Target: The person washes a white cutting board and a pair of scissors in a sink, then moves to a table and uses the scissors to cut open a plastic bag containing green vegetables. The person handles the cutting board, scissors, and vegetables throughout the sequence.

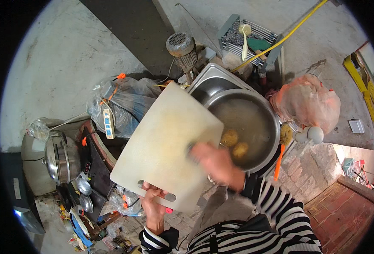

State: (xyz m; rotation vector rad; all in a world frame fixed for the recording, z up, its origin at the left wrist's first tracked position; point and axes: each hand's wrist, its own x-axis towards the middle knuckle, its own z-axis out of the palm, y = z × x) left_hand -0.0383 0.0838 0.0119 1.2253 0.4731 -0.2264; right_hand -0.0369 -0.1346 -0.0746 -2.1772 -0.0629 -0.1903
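My left hand grips a white plastic cutting board at its handle end, with fingertips through the slot. The board is tilted, and its far right part overlaps the rim of a round metal basin. My right hand is blurred over the board's right side. It holds a small dark object, perhaps a scouring pad, against or just above the board's face. In the basin's cloudy water lie two potatoes, an upper potato and a lower potato.
The basin sits in a stainless steel sink. An orange-handled brush is at its right, by a pink plastic bag. An electric motor stands behind. On the left are a power strip and a lidded steel pot.
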